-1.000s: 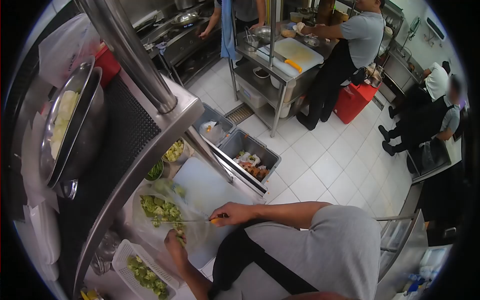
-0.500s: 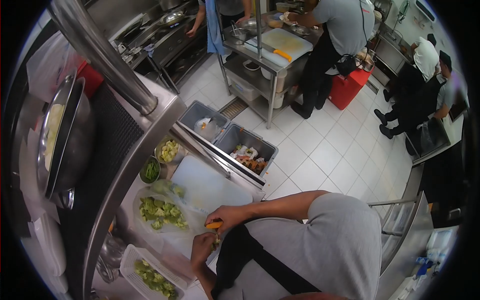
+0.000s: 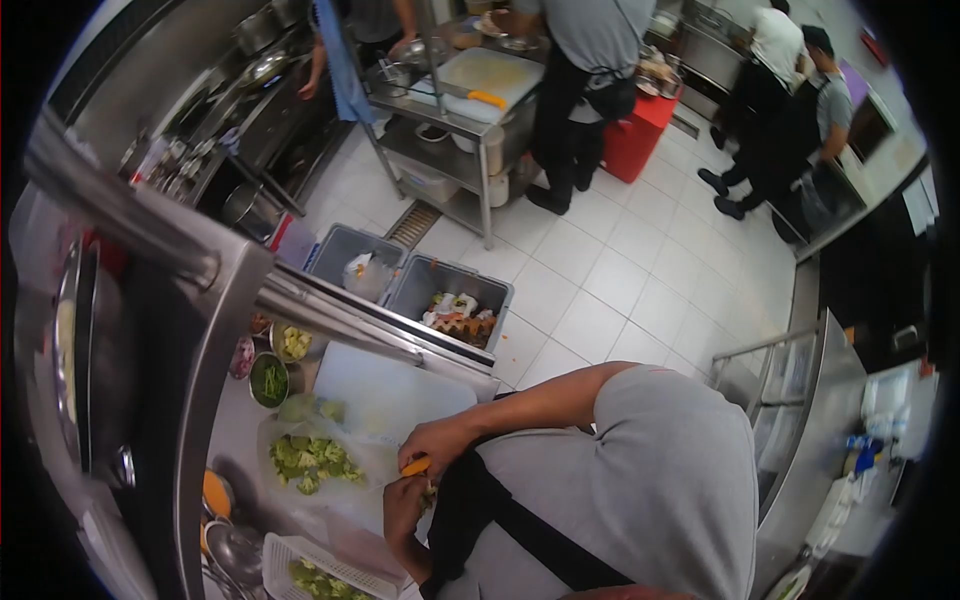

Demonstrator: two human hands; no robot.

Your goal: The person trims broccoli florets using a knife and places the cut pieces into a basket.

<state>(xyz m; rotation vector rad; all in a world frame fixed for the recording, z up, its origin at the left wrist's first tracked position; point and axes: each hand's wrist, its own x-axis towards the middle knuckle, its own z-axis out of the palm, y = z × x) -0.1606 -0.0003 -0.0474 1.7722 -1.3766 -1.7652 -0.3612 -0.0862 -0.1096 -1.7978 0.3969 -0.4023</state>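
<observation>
My right hand (image 3: 435, 443) is closed round the orange handle of a knife (image 3: 415, 466). Just below it, my left hand (image 3: 403, 503) holds a broccoli piece (image 3: 428, 496), mostly hidden by the fingers and my dark apron. Both hands are close together near the front edge of the white cutting board (image 3: 385, 395). To their left, cut broccoli florets (image 3: 312, 462) lie in a clear plastic bag (image 3: 268, 440). A white perforated basket (image 3: 345, 572) at the bottom holds more broccoli (image 3: 322, 582).
Bowls of chopped greens (image 3: 269, 380) and pale pieces (image 3: 292, 342) stand behind the board. A metal shelf post (image 3: 130, 210) and shelf edge (image 3: 205, 400) rise at the left. Beyond the counter are grey bins (image 3: 450, 305), a steel table (image 3: 465, 125) and several people.
My left hand has moved from the bag towards my body and now meets my right hand at the broccoli piece. The view has swung right, and more bowls show behind the board.
</observation>
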